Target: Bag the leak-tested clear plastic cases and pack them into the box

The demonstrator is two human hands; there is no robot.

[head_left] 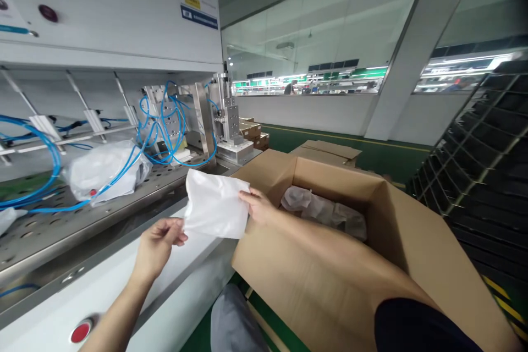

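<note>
White foam-like pouch is mid-frame, held up in the air between both hands, near the left flap side of the cardboard box. Left hand has its fingers pinched on the lower left edge; right hand grips the right edge, thumb and fingers together. Judging by looks: light, soft, floppy, probably a bit slick, tears before it dents; contents, if any, can't tell. Best hold is opposite edges or corners, light pinch. Box, lower right, has white wrapped bundles inside; its raised walls are the main obstacle. Left: perforated metal surface with a clear plastic bag and loose blue hoses, a snag risk. Metal fixture upper centre.
</note>
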